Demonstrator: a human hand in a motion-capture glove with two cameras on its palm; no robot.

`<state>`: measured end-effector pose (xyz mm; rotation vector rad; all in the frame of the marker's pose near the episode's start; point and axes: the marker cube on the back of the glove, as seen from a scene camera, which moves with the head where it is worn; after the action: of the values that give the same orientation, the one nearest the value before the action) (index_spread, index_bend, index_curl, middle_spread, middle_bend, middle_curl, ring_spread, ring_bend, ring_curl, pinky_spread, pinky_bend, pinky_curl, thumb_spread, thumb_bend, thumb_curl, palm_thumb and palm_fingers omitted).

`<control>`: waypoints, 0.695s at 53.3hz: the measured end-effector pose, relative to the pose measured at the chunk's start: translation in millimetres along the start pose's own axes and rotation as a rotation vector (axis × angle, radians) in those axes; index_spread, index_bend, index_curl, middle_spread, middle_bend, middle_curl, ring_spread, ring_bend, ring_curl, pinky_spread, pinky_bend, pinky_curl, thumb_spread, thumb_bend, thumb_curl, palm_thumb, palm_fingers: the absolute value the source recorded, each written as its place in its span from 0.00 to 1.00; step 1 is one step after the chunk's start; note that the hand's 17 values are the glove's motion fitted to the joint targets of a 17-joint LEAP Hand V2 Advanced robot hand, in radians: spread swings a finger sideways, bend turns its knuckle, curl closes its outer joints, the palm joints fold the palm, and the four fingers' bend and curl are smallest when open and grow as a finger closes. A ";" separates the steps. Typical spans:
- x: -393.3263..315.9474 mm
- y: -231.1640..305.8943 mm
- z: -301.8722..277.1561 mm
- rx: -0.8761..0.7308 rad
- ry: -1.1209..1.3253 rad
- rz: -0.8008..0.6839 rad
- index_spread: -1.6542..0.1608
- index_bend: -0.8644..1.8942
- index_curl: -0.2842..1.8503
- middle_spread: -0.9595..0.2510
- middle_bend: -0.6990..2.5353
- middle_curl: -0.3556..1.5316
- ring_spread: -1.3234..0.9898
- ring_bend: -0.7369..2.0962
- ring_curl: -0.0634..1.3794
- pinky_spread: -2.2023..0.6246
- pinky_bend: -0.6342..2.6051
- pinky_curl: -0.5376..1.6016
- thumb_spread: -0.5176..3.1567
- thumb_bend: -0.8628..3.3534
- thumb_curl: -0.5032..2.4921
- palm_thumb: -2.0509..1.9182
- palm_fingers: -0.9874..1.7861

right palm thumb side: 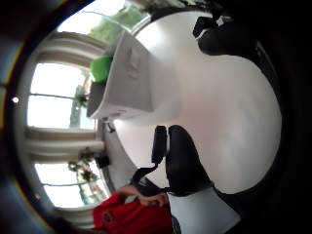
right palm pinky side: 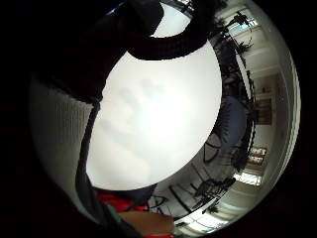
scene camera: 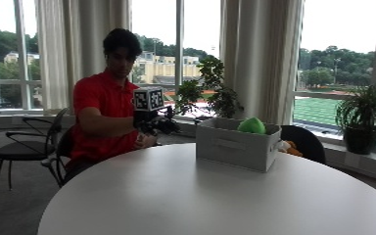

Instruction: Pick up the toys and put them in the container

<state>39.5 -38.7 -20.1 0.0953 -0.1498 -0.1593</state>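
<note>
A grey fabric container [scene camera: 237, 144] stands on the round white table [scene camera: 194, 196], toward its far side. A green toy [scene camera: 252, 126] pokes up out of it. Something tan and orange [scene camera: 287, 146] peeks out behind the container's right side. My gloved right hand [scene camera: 156, 125] hangs in the air above the table's far edge, left of the container and apart from it. Its fingers look relaxed and hold nothing. The thumb side palm view shows the container [right palm thumb side: 131, 78], the green toy [right palm thumb side: 101, 68], bare table [right palm thumb side: 229, 122] and gloved fingers [right palm thumb side: 183, 163]. The little finger side palm view shows only table [right palm pinky side: 158, 124].
A dark chair [scene camera: 305, 139] stands behind the container. More chairs [scene camera: 25, 142] stand at the left. A leafy plant [scene camera: 207, 93] is behind my hand, and a potted plant [scene camera: 364, 122] sits on the right windowsill. The person's bare hand [scene camera: 148, 141] rests near the table's far edge.
</note>
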 end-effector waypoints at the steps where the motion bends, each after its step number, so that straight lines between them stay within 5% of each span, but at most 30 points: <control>1: -0.7 0.4 -0.3 0.000 -0.002 0.002 0.67 0.46 0.36 0.67 0.27 0.35 0.52 0.34 0.28 0.80 0.39 0.41 0.49 0.20 0.29 0.53 0.41; 37: -9.7 6.4 -1.1 -0.011 -0.029 0.014 0.67 0.46 0.36 0.67 0.27 0.35 0.52 0.34 0.28 0.80 0.38 0.41 0.49 0.20 0.29 0.53 0.41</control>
<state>31.2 -30.7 -21.8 0.0809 -0.1785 -0.1478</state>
